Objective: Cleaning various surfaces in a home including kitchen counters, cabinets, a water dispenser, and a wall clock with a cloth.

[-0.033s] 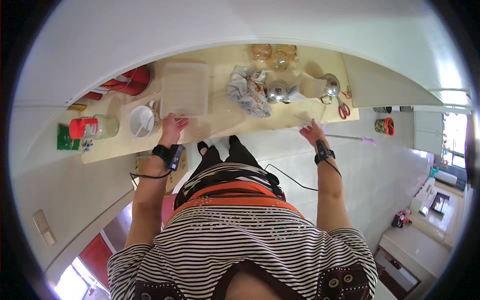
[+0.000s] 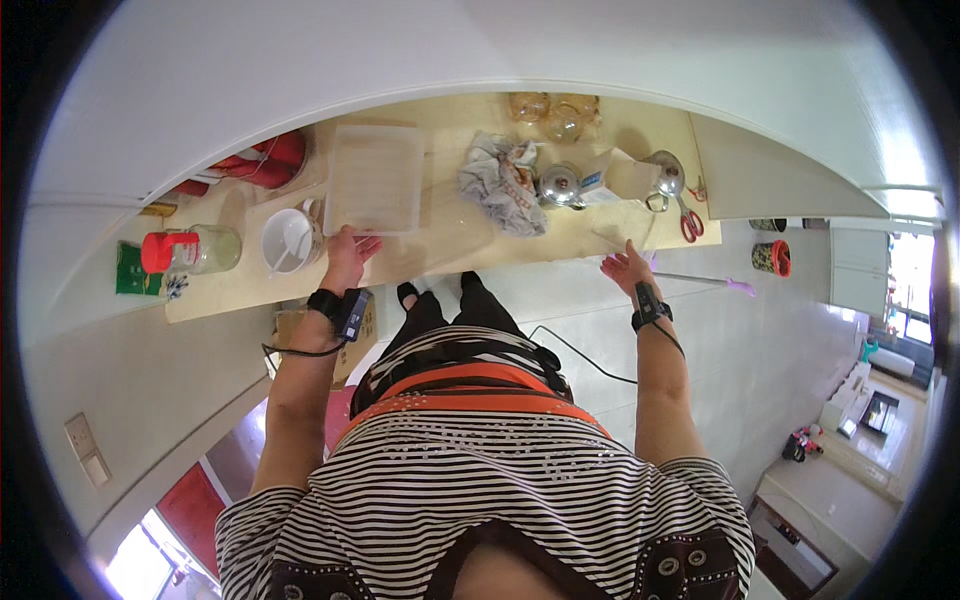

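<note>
My left hand [image 2: 350, 256] is at the counter's front edge, just below the near edge of a shallow translucent plastic box [image 2: 374, 180]. Its fingers stretch to the right, apart and apparently holding nothing; whether they touch the box I cannot tell. Farther right, my right hand [image 2: 628, 267] is held at the front edge with thumb raised and fingers spread to the left. A faint clear plastic piece [image 2: 630, 233] lies just beyond it; contact cannot be made out. Between the hands, farther back, lie a crumpled grey-white cloth [image 2: 500, 185] and a round metal lid [image 2: 558, 184].
Left on the pale counter [image 2: 450, 235] are a white mug [image 2: 287, 243] with a spoon, a red-lidded jar [image 2: 212, 249] and a green packet [image 2: 135, 270]. Right are a white carton [image 2: 628, 178], another metal lid [image 2: 664, 172] and red-handled scissors [image 2: 691, 225]. Amber glassware [image 2: 562, 122] stands behind.
</note>
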`<state>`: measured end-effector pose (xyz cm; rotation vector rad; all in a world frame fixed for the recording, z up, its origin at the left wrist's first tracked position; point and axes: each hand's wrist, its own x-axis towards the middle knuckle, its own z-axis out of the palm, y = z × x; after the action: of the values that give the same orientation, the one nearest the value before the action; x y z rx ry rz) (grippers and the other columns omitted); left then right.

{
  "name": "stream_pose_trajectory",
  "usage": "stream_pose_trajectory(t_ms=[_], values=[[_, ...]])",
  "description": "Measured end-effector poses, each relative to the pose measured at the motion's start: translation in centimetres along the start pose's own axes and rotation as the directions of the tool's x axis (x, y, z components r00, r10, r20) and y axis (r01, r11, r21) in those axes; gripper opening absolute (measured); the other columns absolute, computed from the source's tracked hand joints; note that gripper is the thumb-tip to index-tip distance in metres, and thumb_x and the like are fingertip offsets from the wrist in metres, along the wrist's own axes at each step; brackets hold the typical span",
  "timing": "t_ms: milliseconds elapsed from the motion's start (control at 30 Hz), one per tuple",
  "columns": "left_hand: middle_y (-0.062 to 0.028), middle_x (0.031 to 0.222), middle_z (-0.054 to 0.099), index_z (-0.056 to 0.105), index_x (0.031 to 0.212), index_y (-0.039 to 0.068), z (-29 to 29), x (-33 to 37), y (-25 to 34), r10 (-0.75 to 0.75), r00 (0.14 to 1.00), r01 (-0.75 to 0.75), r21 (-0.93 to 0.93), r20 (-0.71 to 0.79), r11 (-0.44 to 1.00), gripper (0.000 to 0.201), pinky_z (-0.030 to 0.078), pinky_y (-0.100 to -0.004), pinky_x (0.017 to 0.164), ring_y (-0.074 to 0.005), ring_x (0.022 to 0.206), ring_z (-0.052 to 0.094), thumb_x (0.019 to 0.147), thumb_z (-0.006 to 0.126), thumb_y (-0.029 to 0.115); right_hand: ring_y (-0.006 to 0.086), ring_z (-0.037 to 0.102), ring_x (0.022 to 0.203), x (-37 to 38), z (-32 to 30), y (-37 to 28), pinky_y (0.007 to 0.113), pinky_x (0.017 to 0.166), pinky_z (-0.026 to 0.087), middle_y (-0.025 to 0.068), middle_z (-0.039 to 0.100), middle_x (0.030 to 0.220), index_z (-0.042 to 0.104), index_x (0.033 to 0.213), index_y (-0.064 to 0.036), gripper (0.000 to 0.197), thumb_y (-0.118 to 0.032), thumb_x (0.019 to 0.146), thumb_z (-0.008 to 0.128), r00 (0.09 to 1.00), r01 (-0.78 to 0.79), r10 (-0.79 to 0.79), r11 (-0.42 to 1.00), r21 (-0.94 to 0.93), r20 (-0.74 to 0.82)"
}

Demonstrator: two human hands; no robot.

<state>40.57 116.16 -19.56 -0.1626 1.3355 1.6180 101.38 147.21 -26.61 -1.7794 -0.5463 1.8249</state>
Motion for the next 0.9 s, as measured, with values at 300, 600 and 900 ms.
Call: stream_pose_trajectory(t_ms=[300, 600, 900], values=[[-0.0232, 0.101, 0.071, 0.056, 0.106, -0.004, -2.7, -2.9, -1.1, 0.136, 0.985, -0.124, 0.111, -0.107, 0.986, 0.023, 0.066, -0.0468, 0.074, -0.0347, 0.078, 0.073, 0.102, 0.049, 0.017, 0.0391, 0.066, 0.11, -2.9, 0.7, 1.6, 0.053, 0.096, 0.059, 0.0269, 0.062, 0.12, 0.048, 0.128, 0.0055, 0.058, -0.039, 0.1, 0.071, 0.958, -0.288, 0.239, 0.804, 0.521, 0.161], [-0.0195, 0.097, 0.071, 0.056, 0.102, 0.003, -4.7, -6.3, -2.5, -0.011, 0.995, 0.021, 0.102, -0.097, 0.995, 0.027, 0.063, -0.0472, 0.076, -0.0335, 0.086, 0.073, 0.101, 0.046, 0.028, 0.0371, 0.071, 0.099, 1.0, -2.7, 2.5, 0.044, 0.089, 0.065, 0.0227, 0.066, 0.115, 0.052, 0.127, 0.0066, 0.046, -0.032, 0.105, 0.064, 0.992, 0.117, -0.122, 0.894, 0.433, -0.015], [-0.0133, 0.092, 0.07, 0.059, 0.099, 0.009, -6.5, -5.1, -4.7, 0.121, 0.969, -0.056, 0.287, -0.215, 0.956, 0.029, 0.059, -0.045, 0.074, -0.0297, 0.082, 0.07, 0.097, 0.051, 0.037, 0.0412, 0.059, 0.129, -3.4, -2.4, 1.6, 0.051, 0.106, 0.056, 0.0298, 0.049, 0.144, 0.03, 0.151, 0.0083, 0.094, -0.054, 0.096, 0.072, 0.999, -0.046, 0.031, 0.866, 0.499, 0.039]])
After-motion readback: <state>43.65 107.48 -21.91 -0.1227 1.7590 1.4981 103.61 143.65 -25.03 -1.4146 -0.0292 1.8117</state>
